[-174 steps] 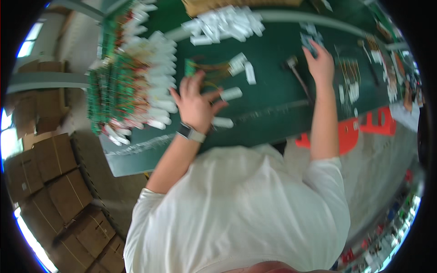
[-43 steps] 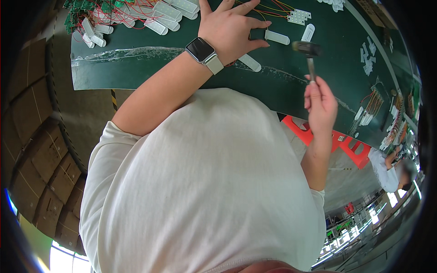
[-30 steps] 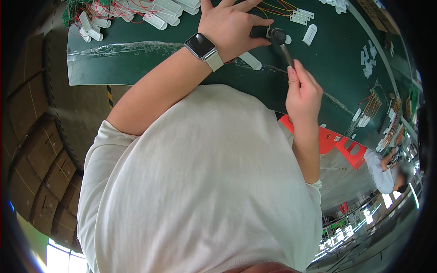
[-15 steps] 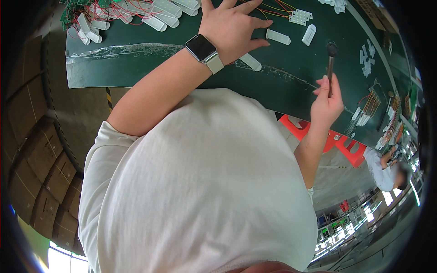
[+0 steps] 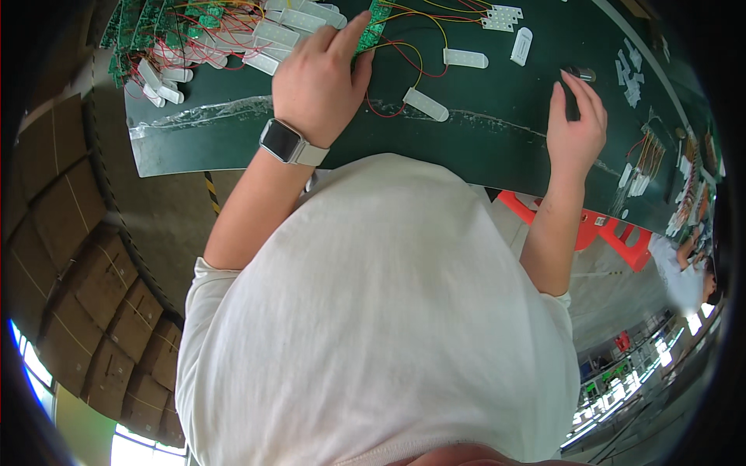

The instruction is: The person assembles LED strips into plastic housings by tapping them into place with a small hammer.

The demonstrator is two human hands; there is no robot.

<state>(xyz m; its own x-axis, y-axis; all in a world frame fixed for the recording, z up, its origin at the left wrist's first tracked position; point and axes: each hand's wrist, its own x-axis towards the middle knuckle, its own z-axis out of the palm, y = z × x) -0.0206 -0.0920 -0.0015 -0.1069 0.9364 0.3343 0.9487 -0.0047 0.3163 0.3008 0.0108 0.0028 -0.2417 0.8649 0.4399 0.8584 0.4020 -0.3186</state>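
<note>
My left hand [image 5: 322, 78], with a watch on the wrist, is at the table's upper middle. Its thumb and index finger close on the lower end of a green circuit board [image 5: 377, 29]. Red and yellow wires run from the board to white light strips, one [image 5: 426, 104] below it and another [image 5: 466, 59] to its right. My right hand [image 5: 576, 128] is over the right part of the table, thumb and fingers apart. Just beyond its fingertips lies a dark, rod-like tool [image 5: 582, 74], partly hidden by the fingers.
White strips [image 5: 295, 23] and green boards [image 5: 144, 31] with red wires are heaped at the upper left. A loose white strip [image 5: 521, 46] and a dotted white panel [image 5: 502, 17] lie upper right. Small white parts [image 5: 629, 74] sit farther right. A red stool [image 5: 625, 242] stands below the table edge.
My left hand has moved left and closed from a spread pose, uncovering the green board. My right hand has let go of the upright tool, which now lies at its fingertips.
</note>
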